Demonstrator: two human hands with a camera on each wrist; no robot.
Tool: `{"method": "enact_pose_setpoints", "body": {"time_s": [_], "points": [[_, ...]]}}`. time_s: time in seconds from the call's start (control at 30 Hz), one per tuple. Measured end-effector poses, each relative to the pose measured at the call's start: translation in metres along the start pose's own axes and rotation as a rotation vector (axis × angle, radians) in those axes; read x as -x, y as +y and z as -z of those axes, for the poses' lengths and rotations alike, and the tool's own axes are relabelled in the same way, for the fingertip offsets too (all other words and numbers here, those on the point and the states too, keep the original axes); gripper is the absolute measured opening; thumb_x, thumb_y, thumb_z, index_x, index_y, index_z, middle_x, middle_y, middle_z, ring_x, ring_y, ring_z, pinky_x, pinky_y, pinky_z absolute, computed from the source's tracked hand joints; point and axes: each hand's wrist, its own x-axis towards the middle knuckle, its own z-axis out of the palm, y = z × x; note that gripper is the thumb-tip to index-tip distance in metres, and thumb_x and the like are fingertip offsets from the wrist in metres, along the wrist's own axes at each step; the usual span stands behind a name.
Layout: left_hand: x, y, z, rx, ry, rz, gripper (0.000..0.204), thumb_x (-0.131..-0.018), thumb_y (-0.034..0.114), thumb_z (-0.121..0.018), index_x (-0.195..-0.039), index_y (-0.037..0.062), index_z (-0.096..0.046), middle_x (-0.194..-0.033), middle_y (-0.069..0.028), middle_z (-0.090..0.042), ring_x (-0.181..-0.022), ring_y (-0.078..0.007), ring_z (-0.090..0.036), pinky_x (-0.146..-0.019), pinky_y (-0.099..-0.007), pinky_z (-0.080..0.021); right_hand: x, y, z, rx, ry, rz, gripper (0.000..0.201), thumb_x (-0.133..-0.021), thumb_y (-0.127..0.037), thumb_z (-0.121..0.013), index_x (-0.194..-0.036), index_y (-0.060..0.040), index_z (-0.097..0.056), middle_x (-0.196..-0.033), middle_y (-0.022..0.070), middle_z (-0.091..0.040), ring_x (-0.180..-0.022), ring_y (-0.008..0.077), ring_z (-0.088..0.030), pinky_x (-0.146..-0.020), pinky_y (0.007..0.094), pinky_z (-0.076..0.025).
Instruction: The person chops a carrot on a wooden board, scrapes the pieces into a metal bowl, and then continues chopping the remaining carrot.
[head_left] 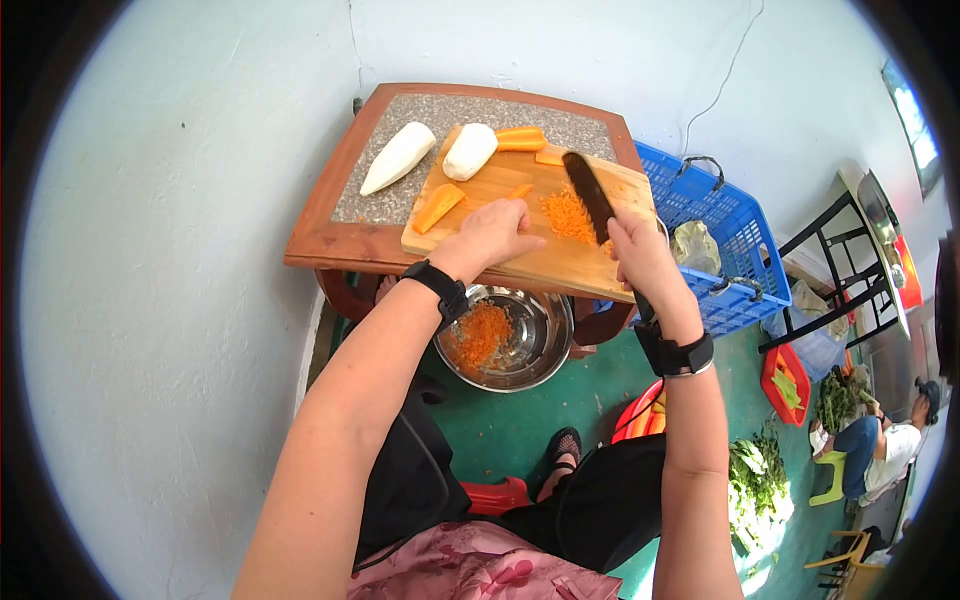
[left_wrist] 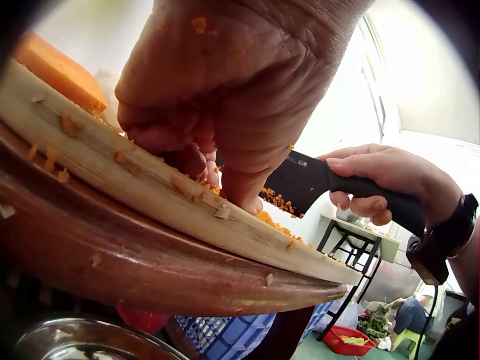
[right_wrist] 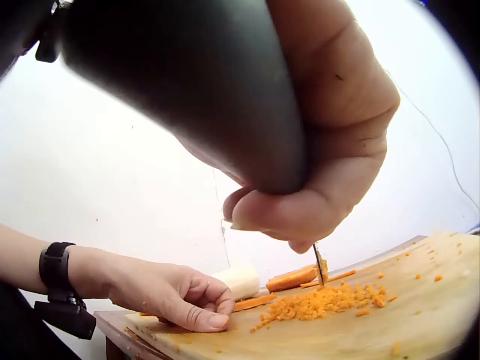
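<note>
My right hand [head_left: 640, 250] grips the black handle [left_wrist: 375, 199] of a kitchen knife, whose dark blade [head_left: 588, 195] is held edge down over minced carrot [head_left: 568, 215] on the wooden cutting board [head_left: 480, 222]. Orange bits cling to the blade. Resting at the board's near edge, my left hand [head_left: 492, 238] has its fingers curled under and its thumb down on the wood. A thin carrot strip [right_wrist: 255, 302] lies right by its fingertips. Carrot chunks [head_left: 437, 208] lie at the left and back of the board, beside a peeled white radish piece [head_left: 470, 152].
Another peeled white radish [head_left: 398, 158] lies on the speckled tabletop [head_left: 360, 205]. Below the table edge stands a steel bowl [head_left: 540, 360] with minced carrot inside. A blue crate [head_left: 740, 235] is at the right. Farther off, a person [head_left: 885, 450] sits near piled greens [head_left: 760, 490].
</note>
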Motion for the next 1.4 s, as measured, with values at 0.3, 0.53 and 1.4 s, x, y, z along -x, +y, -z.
{"method": "enact_pose_setpoints", "body": {"time_s": [0.3,0.53,1.4], "points": [[-0.001,-0.001,-0.001,0.002,-0.007,0.015,0.036,-0.078,0.039,-0.075,-0.086,0.0082,-0.057,-0.086,-0.0125,-0.063,-0.086,-0.0288,-0.061,-0.072,-0.0390,-0.048,-0.001,-0.002,0.005,-0.035,0.007,0.045,0.024,-0.099,-0.022,-0.045,-0.095,-0.0008,-0.054,-0.065,0.0024,-0.051,-0.042,0.0096,-0.050,-0.037,0.0256,-0.041],[-0.001,0.000,0.000,-0.007,-0.011,0.017,0.037,-0.078,0.039,-0.075,-0.086,0.0086,-0.057,-0.086,-0.0117,-0.063,-0.086,-0.0283,-0.061,-0.072,-0.0392,-0.048,0.004,-0.009,0.010,-0.048,-0.016,-0.013,0.024,-0.100,-0.022,-0.045,-0.096,-0.0015,-0.055,-0.066,0.0026,-0.052,-0.042,0.0094,-0.050,-0.038,0.0253,-0.042],[-0.001,0.000,0.000,-0.004,0.005,0.007,0.036,-0.078,0.039,-0.075,-0.087,0.0088,-0.058,-0.086,-0.0107,-0.063,-0.085,-0.0273,-0.061,-0.072,-0.0385,-0.048,0.005,0.002,0.006,0.075,-0.013,0.031,0.023,-0.100,-0.022,-0.044,-0.094,-0.0013,-0.054,-0.065,0.0026,-0.050,-0.044,0.0101,-0.051,-0.039,0.0259,-0.042]]}}
